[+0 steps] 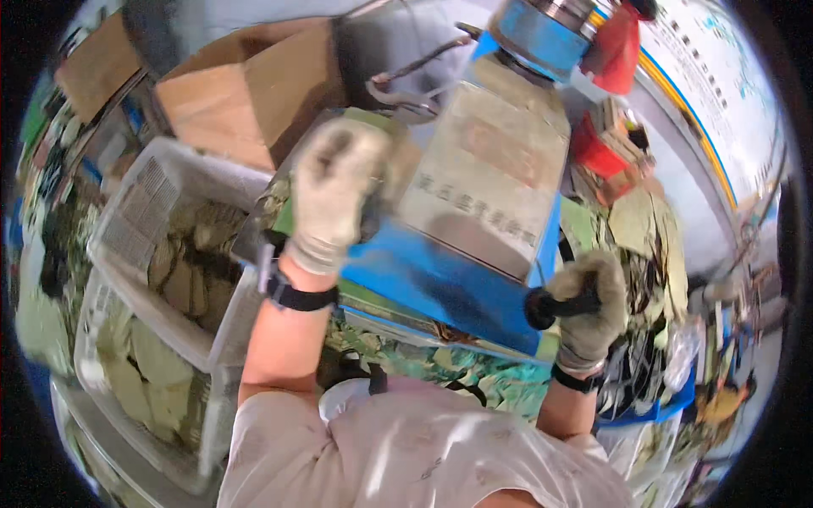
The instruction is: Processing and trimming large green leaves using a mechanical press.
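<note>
My left hand (340,181), in a pale knit glove, is raised at the left side of a blue press-like machine (438,292). It is blurred, and whether its fingers hold anything is hidden. A dark object (371,213) shows just beside its palm. My right hand (594,305), gloved too, is closed around a black handle with a round knob (540,308) at the machine's right front corner. Between my hands, the machine's grey top plate (489,171) bears writing. A blue cylindrical housing (540,35) rises at its far end.
At left, a white plastic crate (114,247) holds dark pieces, and another crate (89,343) holds pale sheet pieces. An open cardboard box (209,114) stands behind. Greenish scraps (508,384) lie before me. Stacked sheets (641,222) and a blue bin (676,403) are at right.
</note>
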The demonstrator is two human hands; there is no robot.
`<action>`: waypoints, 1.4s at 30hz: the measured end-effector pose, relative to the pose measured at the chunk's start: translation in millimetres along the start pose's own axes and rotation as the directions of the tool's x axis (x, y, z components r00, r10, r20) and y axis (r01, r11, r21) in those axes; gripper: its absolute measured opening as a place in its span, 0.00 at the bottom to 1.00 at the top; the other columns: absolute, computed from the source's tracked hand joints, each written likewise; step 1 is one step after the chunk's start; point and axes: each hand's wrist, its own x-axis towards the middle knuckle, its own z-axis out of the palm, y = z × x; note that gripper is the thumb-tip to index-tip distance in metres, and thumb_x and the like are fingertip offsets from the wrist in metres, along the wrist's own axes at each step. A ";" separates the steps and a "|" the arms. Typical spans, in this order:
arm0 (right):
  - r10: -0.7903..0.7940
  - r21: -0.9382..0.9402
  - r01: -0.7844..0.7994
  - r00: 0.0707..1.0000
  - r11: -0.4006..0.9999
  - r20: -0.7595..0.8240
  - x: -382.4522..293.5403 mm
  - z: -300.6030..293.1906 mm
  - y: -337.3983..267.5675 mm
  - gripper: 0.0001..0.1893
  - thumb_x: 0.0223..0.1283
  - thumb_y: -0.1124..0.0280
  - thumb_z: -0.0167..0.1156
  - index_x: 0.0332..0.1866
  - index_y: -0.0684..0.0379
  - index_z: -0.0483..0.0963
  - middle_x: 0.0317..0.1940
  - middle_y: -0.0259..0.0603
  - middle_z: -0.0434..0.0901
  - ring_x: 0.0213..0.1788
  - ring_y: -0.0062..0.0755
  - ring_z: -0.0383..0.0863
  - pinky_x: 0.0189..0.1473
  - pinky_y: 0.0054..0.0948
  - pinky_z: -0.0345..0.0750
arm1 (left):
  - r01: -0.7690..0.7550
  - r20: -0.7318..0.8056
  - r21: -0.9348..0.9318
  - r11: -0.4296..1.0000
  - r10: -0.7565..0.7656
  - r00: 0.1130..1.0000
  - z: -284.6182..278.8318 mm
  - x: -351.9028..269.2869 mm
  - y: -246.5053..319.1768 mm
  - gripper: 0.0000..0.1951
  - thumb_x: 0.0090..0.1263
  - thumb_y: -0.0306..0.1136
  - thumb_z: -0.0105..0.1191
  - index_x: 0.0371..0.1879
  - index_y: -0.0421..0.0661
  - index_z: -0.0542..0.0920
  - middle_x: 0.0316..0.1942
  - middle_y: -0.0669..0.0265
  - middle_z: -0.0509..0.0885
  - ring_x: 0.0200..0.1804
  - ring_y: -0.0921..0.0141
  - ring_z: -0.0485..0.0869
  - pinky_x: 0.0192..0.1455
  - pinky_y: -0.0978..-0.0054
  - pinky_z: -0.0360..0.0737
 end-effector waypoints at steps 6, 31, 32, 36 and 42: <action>0.131 -0.070 -0.114 0.923 0.991 0.361 14.8 89.9 28.7 0.22 0.80 0.56 0.48 0.48 0.67 0.78 0.33 0.41 0.82 0.35 0.29 0.80 0.41 0.28 0.77 | -0.105 -0.179 0.180 0.978 0.138 0.974 -67.7 66.0 -25.3 0.12 0.80 0.35 0.48 0.38 0.39 0.80 0.26 0.65 0.81 0.28 0.73 0.78 0.35 0.73 0.79; -0.146 -0.494 0.309 0.929 0.813 0.340 0.6 66.1 77.0 0.33 0.67 0.47 0.66 0.63 0.67 0.74 0.53 0.52 0.81 0.55 0.48 0.82 0.60 0.45 0.77 | -0.055 -0.262 0.432 0.900 0.183 0.948 -112.9 133.3 -70.5 0.37 0.80 0.66 0.32 0.40 0.37 0.79 0.29 0.62 0.80 0.31 0.67 0.76 0.31 0.70 0.76; -0.102 -0.634 0.282 0.947 0.720 0.306 -9.7 39.1 71.9 0.37 0.63 0.43 0.68 0.63 0.66 0.74 0.56 0.53 0.80 0.59 0.52 0.80 0.63 0.47 0.75 | -0.059 -0.258 0.414 0.909 0.179 0.949 -108.2 141.5 -73.8 0.38 0.81 0.66 0.30 0.44 0.37 0.79 0.28 0.62 0.80 0.31 0.68 0.77 0.30 0.71 0.77; 0.020 -0.881 0.269 0.954 0.390 0.300 -58.4 -35.1 54.3 0.44 0.55 0.36 0.71 0.65 0.65 0.73 0.62 0.56 0.77 0.66 0.58 0.76 0.69 0.53 0.71 | -0.112 -0.217 0.593 0.797 0.292 0.932 -156.4 195.5 -87.3 0.40 0.80 0.67 0.32 0.50 0.34 0.80 0.35 0.59 0.85 0.32 0.62 0.83 0.33 0.66 0.85; 0.096 -0.875 0.484 0.871 -0.005 0.481 -69.6 -29.2 91.5 0.26 0.52 0.62 0.65 0.60 0.49 0.76 0.64 0.40 0.78 0.67 0.43 0.77 0.69 0.50 0.72 | 0.135 -0.231 0.582 0.802 0.004 0.973 -227.4 298.9 -82.2 0.36 0.81 0.57 0.44 0.62 0.28 0.76 0.58 0.44 0.83 0.59 0.56 0.83 0.60 0.59 0.80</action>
